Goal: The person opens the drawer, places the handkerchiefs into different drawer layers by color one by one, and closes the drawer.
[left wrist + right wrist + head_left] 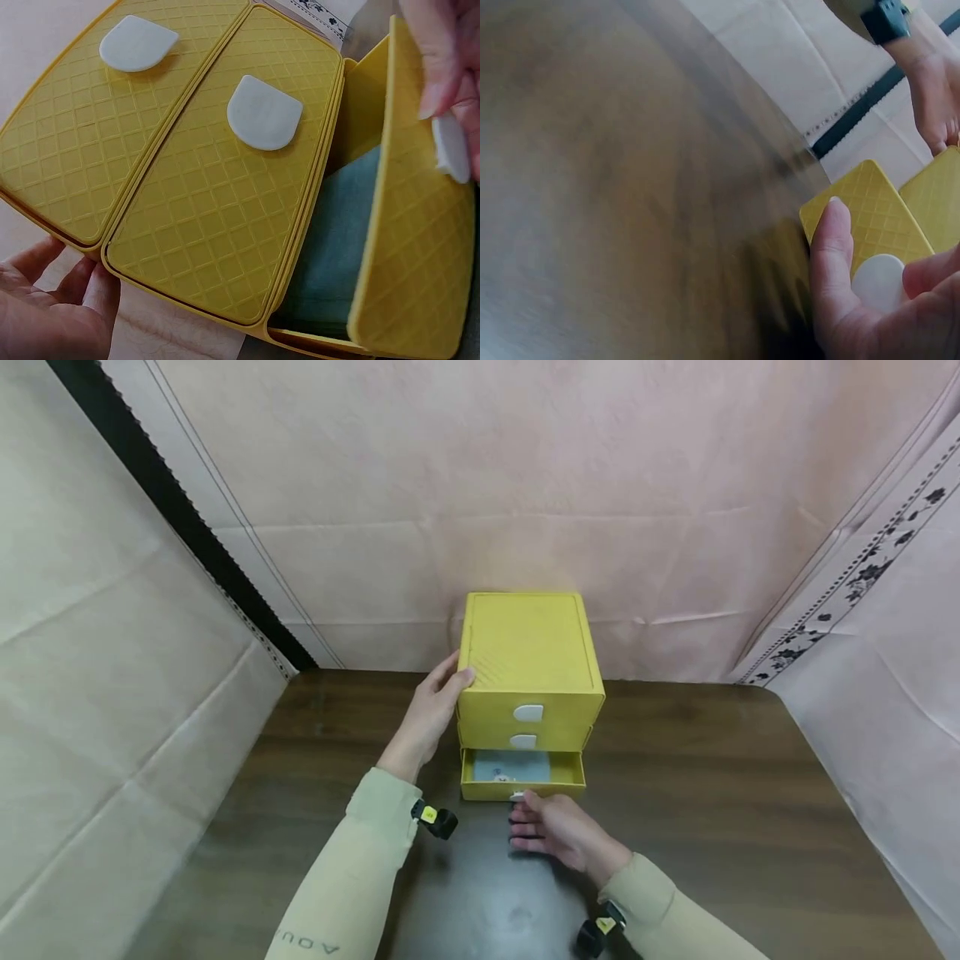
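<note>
A yellow three-drawer storage box (528,639) stands on the table against the back cloth. Its bottom drawer (486,792) is pulled out, showing a flat blue-green item (330,247) inside that looks like folded cloth; the two upper drawers are closed. My left hand (429,714) rests against the box's left side, thumb near the top front edge and fingers extended along the side. At the bottom drawer's front, my right hand (558,831) pinches the white pull tab (451,148) between thumb and finger.
The dark wooden table (337,843) extends on both sides of the box. A pale cloth (525,460) hangs behind, with more cloth at left and right. A black strip (187,518) runs down the left corner, and a flower-patterned border (862,577) the right.
</note>
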Demonstrator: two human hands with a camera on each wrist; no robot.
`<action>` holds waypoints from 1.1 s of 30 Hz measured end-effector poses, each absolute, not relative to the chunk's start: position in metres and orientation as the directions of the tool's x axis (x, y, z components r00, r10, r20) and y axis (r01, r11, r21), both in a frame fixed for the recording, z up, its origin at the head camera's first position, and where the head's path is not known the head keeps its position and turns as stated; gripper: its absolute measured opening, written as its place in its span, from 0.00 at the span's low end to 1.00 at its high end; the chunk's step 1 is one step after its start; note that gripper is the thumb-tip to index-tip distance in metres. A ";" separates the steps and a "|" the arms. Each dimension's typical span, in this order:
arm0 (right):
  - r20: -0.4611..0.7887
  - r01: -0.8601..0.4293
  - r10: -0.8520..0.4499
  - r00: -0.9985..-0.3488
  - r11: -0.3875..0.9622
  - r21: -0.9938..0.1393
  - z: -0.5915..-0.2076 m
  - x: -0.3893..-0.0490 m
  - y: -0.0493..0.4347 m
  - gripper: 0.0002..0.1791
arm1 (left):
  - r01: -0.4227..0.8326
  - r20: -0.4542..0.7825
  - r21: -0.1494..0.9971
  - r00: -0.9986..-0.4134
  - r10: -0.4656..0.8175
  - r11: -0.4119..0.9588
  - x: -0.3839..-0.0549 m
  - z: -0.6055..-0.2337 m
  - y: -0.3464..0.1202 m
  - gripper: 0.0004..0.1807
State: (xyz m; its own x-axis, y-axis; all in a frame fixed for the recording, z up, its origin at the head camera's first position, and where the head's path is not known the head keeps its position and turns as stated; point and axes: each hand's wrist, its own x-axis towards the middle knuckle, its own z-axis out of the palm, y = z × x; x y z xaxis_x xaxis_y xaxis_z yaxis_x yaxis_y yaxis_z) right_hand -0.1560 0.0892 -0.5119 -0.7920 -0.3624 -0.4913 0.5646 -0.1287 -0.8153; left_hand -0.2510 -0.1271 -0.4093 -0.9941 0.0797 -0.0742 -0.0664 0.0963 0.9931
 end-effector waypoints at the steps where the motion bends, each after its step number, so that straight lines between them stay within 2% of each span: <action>1: -0.492 0.564 -0.359 -0.793 -0.128 -0.816 -0.512 -0.158 0.090 0.24 | -0.063 -0.071 0.994 -0.994 0.084 0.094 -0.251 -0.410 -0.127 0.35; 7: -0.484 0.547 -0.339 -0.807 -0.121 -0.828 -0.511 -0.172 0.092 0.25 | -0.038 -0.045 0.996 -0.996 0.080 0.085 -0.253 -0.412 -0.123 0.34; 19: -0.465 0.499 -0.252 -0.849 -0.087 -0.862 -0.515 -0.201 0.084 0.24 | -0.059 -0.068 0.993 -0.994 0.087 0.101 -0.252 -0.411 -0.128 0.38; 28: -0.466 0.483 -0.211 -0.859 -0.035 -0.875 -0.513 -0.204 0.084 0.21 | -0.082 -0.093 0.986 -0.993 0.067 0.146 -0.252 -0.409 -0.130 0.38; 33: -0.469 0.480 -0.191 -0.862 -0.014 -0.877 -0.513 -0.203 0.082 0.22 | -0.031 -0.041 0.986 -0.997 0.060 0.163 -0.255 -0.412 -0.134 0.36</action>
